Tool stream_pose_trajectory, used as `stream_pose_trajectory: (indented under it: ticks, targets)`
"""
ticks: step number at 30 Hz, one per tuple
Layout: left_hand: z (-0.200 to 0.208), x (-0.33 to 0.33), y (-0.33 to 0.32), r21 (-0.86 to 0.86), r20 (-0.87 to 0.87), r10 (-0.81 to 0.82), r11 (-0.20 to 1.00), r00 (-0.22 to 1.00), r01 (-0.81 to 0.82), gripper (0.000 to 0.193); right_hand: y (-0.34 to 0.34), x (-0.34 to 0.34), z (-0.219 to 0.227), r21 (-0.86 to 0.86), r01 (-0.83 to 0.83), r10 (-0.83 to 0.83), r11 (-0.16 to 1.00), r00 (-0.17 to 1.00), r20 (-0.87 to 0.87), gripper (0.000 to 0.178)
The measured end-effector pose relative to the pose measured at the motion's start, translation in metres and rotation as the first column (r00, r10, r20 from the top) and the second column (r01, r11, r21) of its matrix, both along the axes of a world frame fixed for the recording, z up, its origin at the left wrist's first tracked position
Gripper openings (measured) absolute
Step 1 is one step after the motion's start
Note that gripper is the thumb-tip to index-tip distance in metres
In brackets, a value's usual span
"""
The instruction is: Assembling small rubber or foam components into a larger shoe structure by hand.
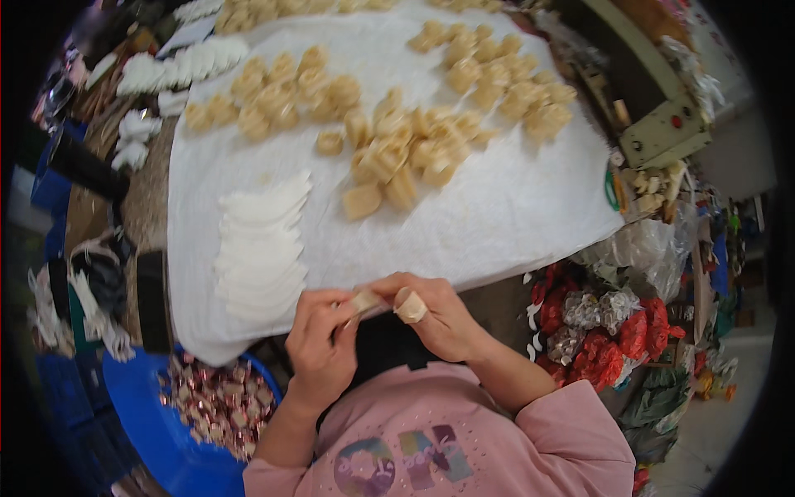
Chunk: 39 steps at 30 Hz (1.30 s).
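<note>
At the near edge of the white-covered table, my two hands are close together. My left hand (325,325) has its fingers closed in a pinch on a small beige strip-like piece (363,299). The fingers of my right hand (443,319) curl around a beige cup-shaped piece (410,306), its round end turned up. The right fingertips also reach to the strip-like piece. Ahead of them lies a heap of similar beige curved pieces (389,157). An overlapping row of thin white curved pieces (261,248) lies to the left.
More beige pieces form a left pile (277,95) and a right pile (501,79) on the white cloth (497,215). A blue tub (157,414) holds many small shiny pinkish pieces. Red and clear plastic bags (600,340) sit at right, below a greenish metal machine (662,132).
</note>
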<state>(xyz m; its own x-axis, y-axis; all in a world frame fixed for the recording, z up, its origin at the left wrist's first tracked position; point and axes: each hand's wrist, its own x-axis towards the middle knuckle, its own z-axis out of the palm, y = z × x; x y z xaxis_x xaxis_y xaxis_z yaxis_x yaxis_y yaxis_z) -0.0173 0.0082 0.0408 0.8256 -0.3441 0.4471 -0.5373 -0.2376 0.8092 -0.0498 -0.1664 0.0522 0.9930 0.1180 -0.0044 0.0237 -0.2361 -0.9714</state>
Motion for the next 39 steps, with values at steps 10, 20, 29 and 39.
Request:
stream_pose_trajectory:
  ticks: [10,20,29,39]
  targets:
    - [0.010,-0.005,0.000,-0.149,0.011,-0.245,0.958,0.969,0.244,0.021,-0.010,0.013,-0.022,0.690,-0.172,0.364,0.703,0.921,-0.142,0.037]
    - [0.000,-0.002,0.001,-0.074,-0.013,-0.169,0.983,0.985,0.168,0.017,0.001,0.016,-0.022,0.472,-0.077,0.190,0.878,0.962,-0.197,0.035]
    - [0.006,-0.005,-0.009,-0.495,-0.502,-0.109,0.850,0.858,-0.181,0.017,0.000,0.015,-0.024,0.425,-0.147,0.078,0.893,0.981,0.177,0.027]
    - [-0.008,-0.006,-0.007,-0.519,-0.528,-0.176,0.842,0.830,-0.151,0.015,0.014,0.017,-0.024,0.252,-0.071,0.016,0.965,0.977,0.211,0.019]
